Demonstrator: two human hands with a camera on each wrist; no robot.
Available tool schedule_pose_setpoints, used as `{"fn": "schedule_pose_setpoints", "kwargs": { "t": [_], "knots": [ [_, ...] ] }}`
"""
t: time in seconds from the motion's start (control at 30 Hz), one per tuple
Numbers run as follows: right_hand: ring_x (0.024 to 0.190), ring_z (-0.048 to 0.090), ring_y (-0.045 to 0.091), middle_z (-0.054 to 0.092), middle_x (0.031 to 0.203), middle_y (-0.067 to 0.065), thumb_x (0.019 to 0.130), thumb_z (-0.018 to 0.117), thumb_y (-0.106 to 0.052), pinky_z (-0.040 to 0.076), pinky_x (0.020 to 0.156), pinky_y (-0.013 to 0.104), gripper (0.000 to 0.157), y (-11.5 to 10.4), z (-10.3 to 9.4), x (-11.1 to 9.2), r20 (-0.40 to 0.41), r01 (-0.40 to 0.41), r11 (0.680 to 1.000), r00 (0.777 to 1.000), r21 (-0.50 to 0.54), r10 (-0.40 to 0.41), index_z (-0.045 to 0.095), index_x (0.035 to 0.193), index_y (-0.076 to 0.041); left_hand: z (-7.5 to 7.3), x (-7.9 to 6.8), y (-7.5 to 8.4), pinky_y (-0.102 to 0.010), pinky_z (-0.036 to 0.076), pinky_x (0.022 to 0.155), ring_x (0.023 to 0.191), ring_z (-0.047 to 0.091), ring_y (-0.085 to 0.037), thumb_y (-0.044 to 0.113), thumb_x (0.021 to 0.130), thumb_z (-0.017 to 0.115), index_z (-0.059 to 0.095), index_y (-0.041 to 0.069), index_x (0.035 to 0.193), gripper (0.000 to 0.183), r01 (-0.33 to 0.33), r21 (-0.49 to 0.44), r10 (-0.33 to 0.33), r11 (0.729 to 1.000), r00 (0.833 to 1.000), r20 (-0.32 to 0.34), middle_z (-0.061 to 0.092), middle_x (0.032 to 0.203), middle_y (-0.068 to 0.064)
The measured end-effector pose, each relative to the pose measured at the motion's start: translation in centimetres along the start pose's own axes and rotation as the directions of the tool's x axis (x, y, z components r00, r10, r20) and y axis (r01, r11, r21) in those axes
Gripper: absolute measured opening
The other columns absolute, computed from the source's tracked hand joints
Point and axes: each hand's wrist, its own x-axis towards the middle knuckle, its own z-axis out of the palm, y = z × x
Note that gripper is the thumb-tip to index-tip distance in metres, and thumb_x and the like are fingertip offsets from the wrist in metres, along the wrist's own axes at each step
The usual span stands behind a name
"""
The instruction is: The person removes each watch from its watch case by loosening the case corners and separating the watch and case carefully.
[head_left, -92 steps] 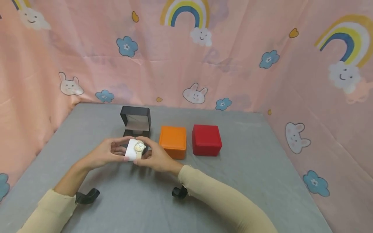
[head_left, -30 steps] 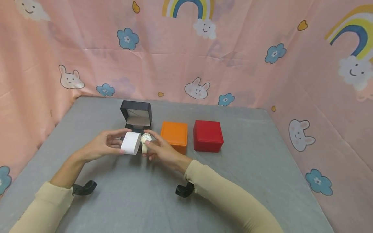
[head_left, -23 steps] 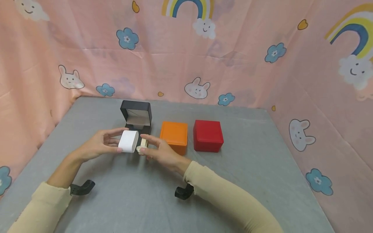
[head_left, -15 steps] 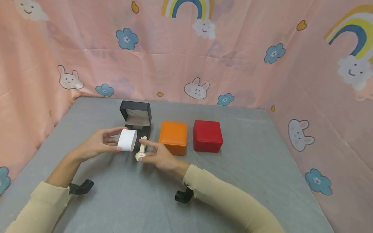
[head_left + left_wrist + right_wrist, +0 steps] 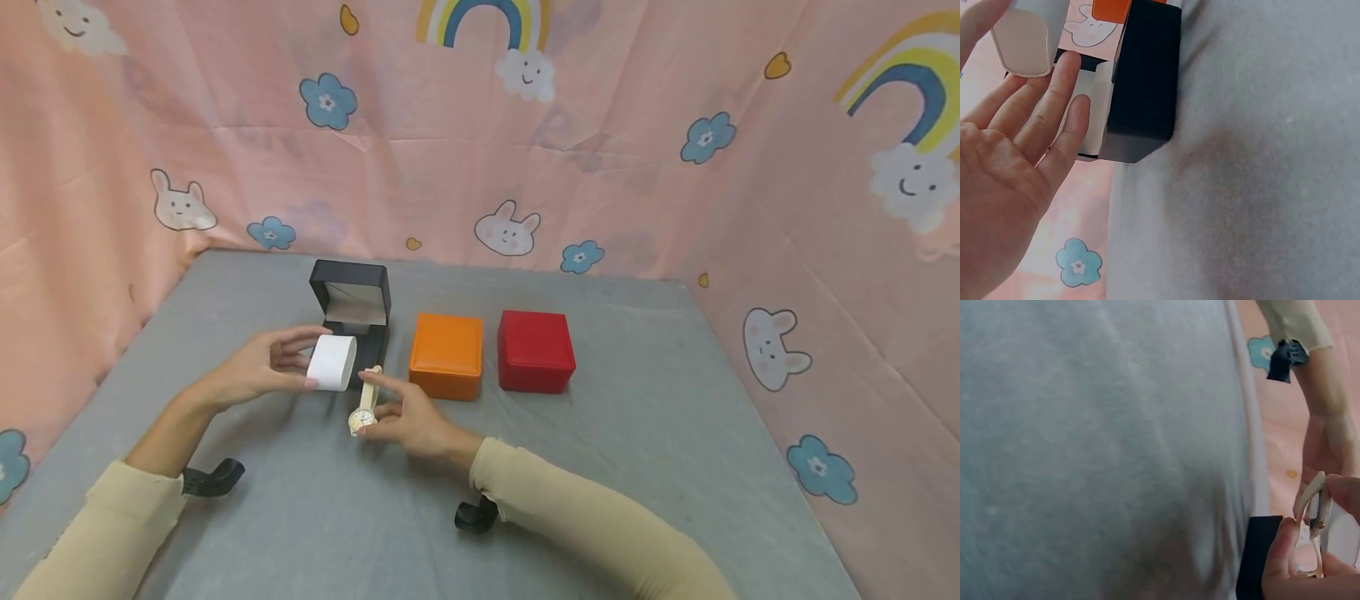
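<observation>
Head view: the watch appears fully removed from the white cushion, which remains outside the open black box; the orange box and red box stand closed. Earlier on the cushion, the watch is now apart, in front of the black box. Left wrist view: the left hand grips the cushion. Right wrist view: the right hand pinches the watch.

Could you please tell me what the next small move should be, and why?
Probably lower the cushion into the black box, which stands open: the left hand holds the cushion nearby, and the watch, in the right hand, is apart from it.
</observation>
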Motion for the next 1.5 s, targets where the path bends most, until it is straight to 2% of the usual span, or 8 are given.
{"fn": "schedule_pose_setpoints", "kwargs": {
  "t": [0.27, 0.47, 0.67, 0.87, 0.97, 1.07, 1.27, 1.5],
  "knots": [
    [0.089, 0.061, 0.012, 0.040, 0.151, 0.019, 0.080, 0.074, 0.015, 0.055, 0.078, 0.017, 0.078, 1.3, 0.7, 0.0, -0.060, -0.004, 0.986, 0.998, -0.165, -0.006, 0.045, 0.150, -0.004, 0.1, 0.2, 0.1, -0.023, 0.056, 0.086, 0.100, 0.070, -0.008, 0.003, 0.086, 0.076, 0.044, -0.005, 0.147, 0.069, -0.008, 0.025, 0.008, 1.000, 1.000, 0.007, 0.065, 0.131, -0.018],
    [0.088, 0.056, 0.009, 0.043, 0.147, 0.016, 0.079, 0.079, 0.010, 0.053, 0.077, 0.015, 0.078, 1.7, 1.2, -0.6, -0.078, -0.027, 0.948, 0.997, -0.318, 0.003, 0.049, 0.148, -0.007, 0.4, 0.2, -0.1, -0.024, 0.056, 0.086, 0.100, 0.070, -0.005, 0.002, 0.086, 0.076, 0.042, -0.006, 0.147, 0.070, -0.005, 0.005, 0.005, 1.000, 1.000, 0.022, 0.058, 0.136, -0.032],
    [0.088, 0.053, 0.006, 0.039, 0.155, 0.016, 0.078, 0.081, 0.006, 0.050, 0.081, 0.015, 0.078, 1.8, 1.9, -0.7, -0.099, -0.014, 0.902, 0.995, -0.431, -0.032, 0.049, 0.148, -0.008, 0.4, 0.2, -0.3, -0.024, 0.057, 0.086, 0.100, 0.070, -0.004, 0.002, 0.086, 0.076, 0.041, -0.007, 0.148, 0.071, 0.002, 0.005, -0.002, 1.000, 1.000, 0.018, 0.057, 0.136, -0.033],
    [0.094, 0.056, 0.009, 0.046, 0.151, 0.009, 0.079, 0.083, -0.001, 0.047, 0.085, 0.019, 0.078, 1.6, 2.4, -0.8, -0.116, -0.023, 0.835, 0.992, -0.550, -0.049, 0.049, 0.148, -0.012, 0.3, 0.4, -0.4, -0.023, 0.055, 0.087, 0.101, 0.069, -0.003, 0.005, 0.087, 0.077, 0.040, -0.004, 0.150, 0.074, 0.023, 0.037, -0.023, 0.999, 1.000, 0.012, 0.058, 0.138, -0.031],
    [0.116, 0.059, 0.015, 0.049, 0.151, 0.006, 0.079, 0.085, -0.007, 0.043, 0.103, 0.035, 0.080, 1.6, 2.5, -1.0, -0.134, -0.043, 0.784, 0.990, -0.620, -0.052, 0.049, 0.149, -0.016, 0.2, 0.7, -0.4, -0.021, 0.054, 0.089, 0.100, 0.068, -0.003, 0.007, 0.086, 0.077, 0.042, -0.003, 0.150, 0.074, 0.027, 0.052, -0.028, 0.998, 1.000, 0.005, 0.060, 0.136, -0.029],
    [0.139, 0.050, 0.022, 0.047, 0.155, 0.006, 0.079, 0.086, -0.013, 0.034, 0.113, 0.055, 0.081, 1.6, 2.5, -1.1, -0.159, -0.080, 0.747, 0.987, -0.660, -0.035, 0.048, 0.150, -0.020, 0.1, 1.0, -0.4, -0.020, 0.054, 0.089, 0.100, 0.067, -0.002, 0.006, 0.086, 0.077, 0.042, -0.005, 0.149, 0.073, 0.020, 0.074, -0.020, 0.997, 1.000, -0.003, 0.062, 0.133, -0.028],
    [0.147, 0.041, 0.027, 0.043, 0.159, 0.010, 0.080, 0.087, -0.018, 0.028, 0.117, 0.065, 0.083, 1.6, 2.3, -1.0, -0.173, -0.117, 0.726, 0.985, -0.678, -0.003, 0.045, 0.151, -0.024, -0.4, 1.4, -0.2, -0.020, 0.055, 0.087, 0.100, 0.066, -0.001, 0.007, 0.086, 0.077, 0.041, -0.005, 0.149, 0.074, 0.031, 0.097, -0.030, 0.995, 1.000, -0.004, 0.061, 0.135, -0.029],
    [0.144, 0.043, 0.029, 0.042, 0.157, 0.012, 0.080, 0.087, -0.022, 0.032, 0.114, 0.056, 0.084, 1.5, 2.1, -1.0, -0.164, -0.116, 0.704, 0.987, -0.701, -0.001, 0.045, 0.152, -0.025, -0.9, 1.8, -0.4, -0.021, 0.054, 0.088, 0.103, 0.065, -0.001, 0.011, 0.087, 0.077, 0.040, 0.000, 0.151, 0.075, 0.063, 0.128, -0.063, 0.990, 0.998, 0.002, 0.053, 0.147, -0.027]
  ]
}}
